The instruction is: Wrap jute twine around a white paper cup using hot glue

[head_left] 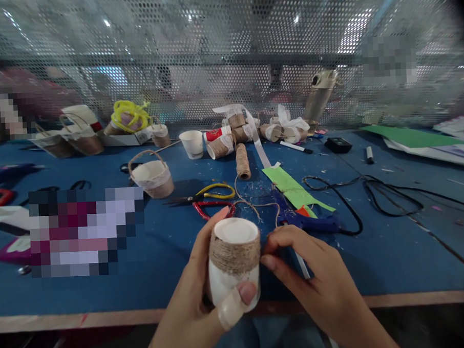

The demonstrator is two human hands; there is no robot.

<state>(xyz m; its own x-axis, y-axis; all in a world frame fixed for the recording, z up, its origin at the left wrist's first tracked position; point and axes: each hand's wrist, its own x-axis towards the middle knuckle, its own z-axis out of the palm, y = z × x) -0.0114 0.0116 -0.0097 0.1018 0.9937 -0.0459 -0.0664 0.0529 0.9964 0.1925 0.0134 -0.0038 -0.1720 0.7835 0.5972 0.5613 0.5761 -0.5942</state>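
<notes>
My left hand point(206, 293) is wrapped round a white paper cup point(234, 284), its thumb pressed on the lower front. Brown twine point(235, 253) is wound in tight rows round the cup's upper half, and a pale round end faces up. At the cup's right side my right hand point(305, 273) is closed, thumb and forefinger pinching the twine strand at the wound band. That strand runs back over the table to a twine spool point(243, 162). Behind the cup lie scissors point(202, 196) with one yellow and one red handle loop. A blue glue gun point(311, 222) rests just beyond my right hand.
A twine-wrapped basket cup point(155, 187) with a handle stands left of the scissors. A plain paper cup point(192, 144) and several wrapped cups line the back. Green paper point(294, 186) lies behind the glue gun; a black cable point(390, 203) loops right. A perforated metal screen point(227, 66) closes the back.
</notes>
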